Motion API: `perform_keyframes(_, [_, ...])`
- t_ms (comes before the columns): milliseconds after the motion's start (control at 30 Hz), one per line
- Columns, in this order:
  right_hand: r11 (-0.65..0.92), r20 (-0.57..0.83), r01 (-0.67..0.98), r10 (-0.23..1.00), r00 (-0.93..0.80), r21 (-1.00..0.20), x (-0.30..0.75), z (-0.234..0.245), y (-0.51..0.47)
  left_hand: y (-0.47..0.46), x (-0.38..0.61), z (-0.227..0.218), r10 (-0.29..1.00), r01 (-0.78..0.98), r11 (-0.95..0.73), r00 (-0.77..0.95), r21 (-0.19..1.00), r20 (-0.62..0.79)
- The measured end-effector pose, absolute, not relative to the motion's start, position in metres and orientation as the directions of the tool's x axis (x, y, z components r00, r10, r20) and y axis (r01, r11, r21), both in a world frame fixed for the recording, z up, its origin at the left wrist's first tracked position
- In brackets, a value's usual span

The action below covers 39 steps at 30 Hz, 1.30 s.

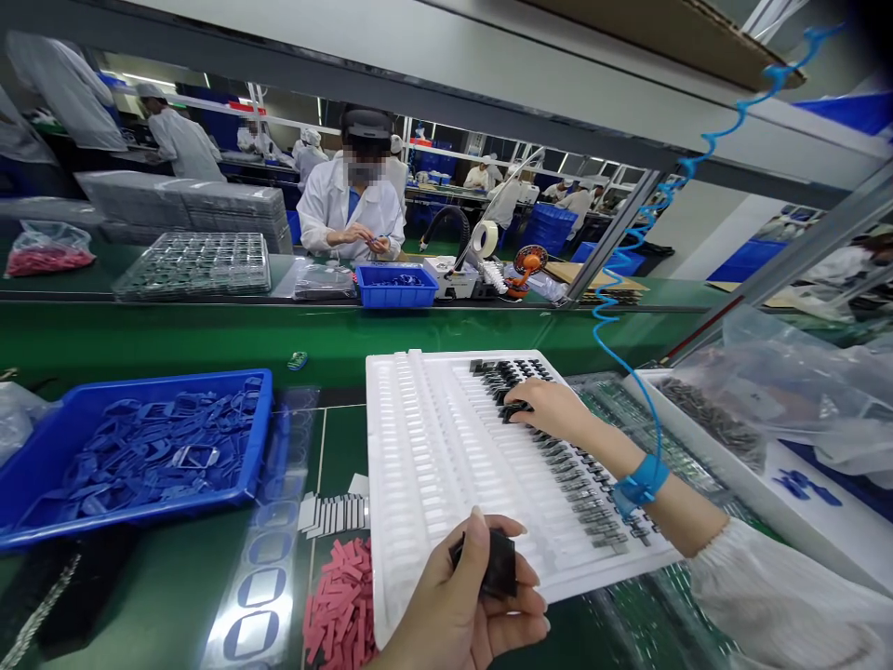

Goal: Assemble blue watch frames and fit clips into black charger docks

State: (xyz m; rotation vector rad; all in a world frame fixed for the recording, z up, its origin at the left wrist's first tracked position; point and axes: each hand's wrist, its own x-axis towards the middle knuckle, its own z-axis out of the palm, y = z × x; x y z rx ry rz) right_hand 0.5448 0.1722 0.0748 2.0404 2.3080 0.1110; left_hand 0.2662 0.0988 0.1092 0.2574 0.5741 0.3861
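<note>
My left hand [464, 605] is closed around a small stack of black parts [497, 562] just over the near edge of a white slotted tray [433, 447]. My right hand [540, 407] reaches across the tray and pinches a small black part [514, 409] at a slot in the far right rows. Several black parts [586, 493] fill the slots along the tray's right side. A blue wrist strap [643, 482] with a coiled blue cord [656, 233] is on my right wrist.
A blue bin of blue frames [139, 456] stands at left. Pink strips [341, 605] and a strip of blue-ringed labels [269, 549] lie near the front. A white box under plastic bags [767, 409] is at right. Beyond the green belt [209, 340] a person in white works.
</note>
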Motion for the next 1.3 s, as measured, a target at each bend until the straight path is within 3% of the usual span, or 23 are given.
perform_keyframes(800, [0.446,-0.124,0.874,0.895,-0.429,0.192,0.546,0.082,0.180,0.095,0.259,0.105,0.471,-0.300,0.871,0.738,0.390,-0.484])
perform_keyframes(1300, [0.406,-0.027,0.898,0.913,-0.407,0.172,0.541,0.084,0.169,0.103,0.254,0.103,0.495,-0.337,0.863,0.713,0.376,-0.496])
